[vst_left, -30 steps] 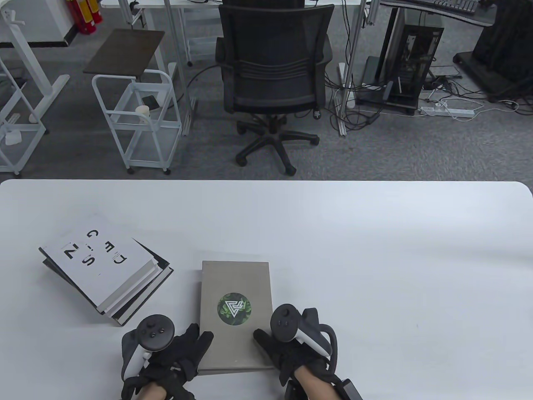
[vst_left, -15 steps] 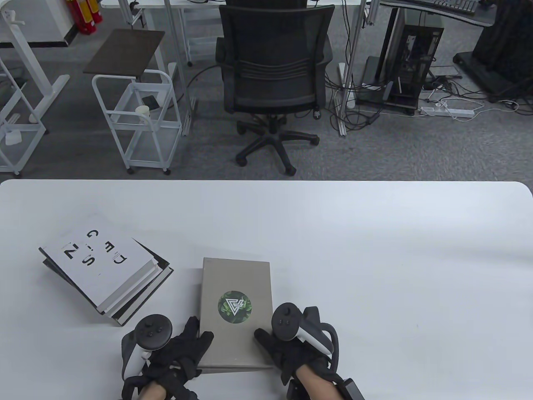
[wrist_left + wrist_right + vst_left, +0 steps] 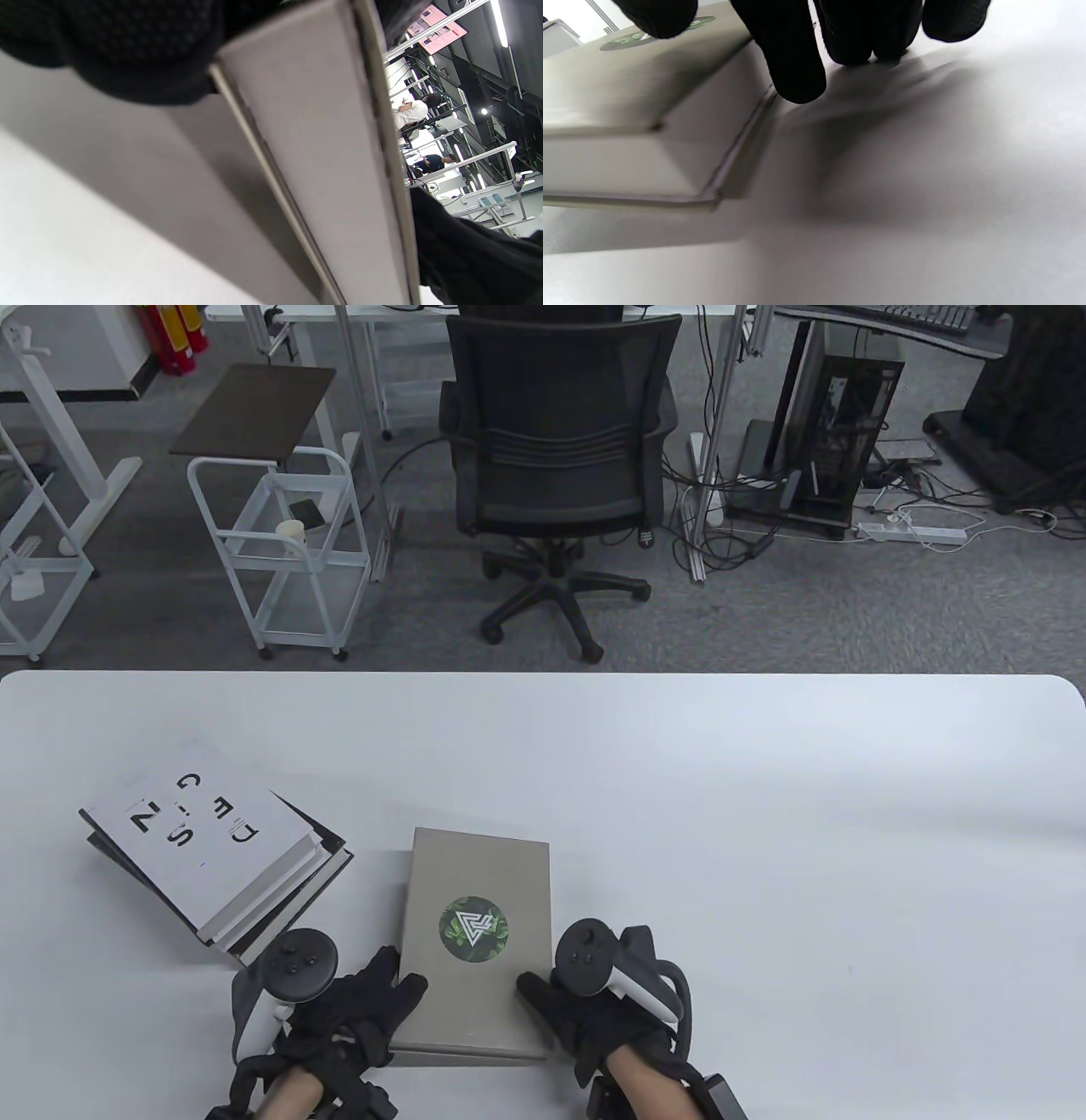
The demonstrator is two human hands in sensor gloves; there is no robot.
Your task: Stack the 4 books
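A grey book [image 3: 475, 933] with a round green logo lies near the table's front edge. My left hand [image 3: 394, 984] grips its near left corner, thumb on the cover. My right hand [image 3: 543, 994] grips its near right corner, thumb on top. In the left wrist view the book's edge [image 3: 322, 148] stands a little off the table with shadow beneath, under my glove [image 3: 127, 42]. In the right wrist view my fingers [image 3: 797, 63] lie along the book's side [image 3: 628, 84]. A stack of books with a white lettered cover on top [image 3: 212, 848] lies to the left.
The white table [image 3: 764, 857] stretches wide to the right and far side. Beyond its far edge stand a black office chair [image 3: 556, 475] and a white wire cart [image 3: 280, 551] on the floor.
The grey book has shifted slightly left and away, its near end swinging towards the stack. My left hand moved left with it; my right hand barely moved.
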